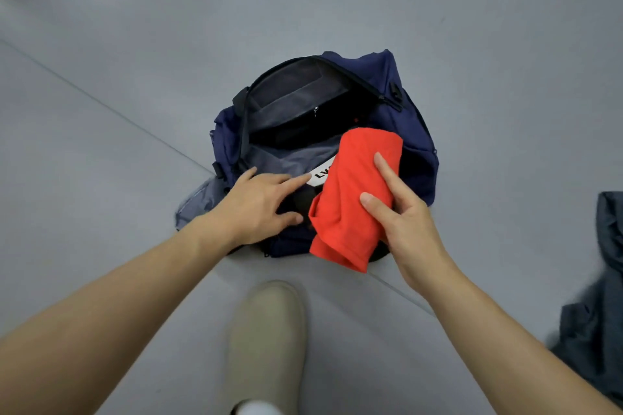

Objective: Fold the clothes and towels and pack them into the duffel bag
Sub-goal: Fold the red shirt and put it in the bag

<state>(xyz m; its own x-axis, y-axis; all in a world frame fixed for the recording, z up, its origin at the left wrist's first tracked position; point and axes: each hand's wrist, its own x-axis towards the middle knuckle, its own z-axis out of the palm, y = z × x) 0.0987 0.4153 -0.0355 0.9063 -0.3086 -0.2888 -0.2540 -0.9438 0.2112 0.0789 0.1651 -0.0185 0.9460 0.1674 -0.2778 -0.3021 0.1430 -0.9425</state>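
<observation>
Only readable bit here is a white label lying inside the open navy duffel bag, near its front edge. Bold black capitals, sitting at a slant, starting "LV". After that the folded red cloth covers the rest, so I can't tell the whole word or brand.

Vantage: looking steeply down from head height, facing forward over the floor
Nearness: hanging close above the duffel bag, centring it
Framing: spreading wide, taking in a shoe at the bottom edge
</observation>
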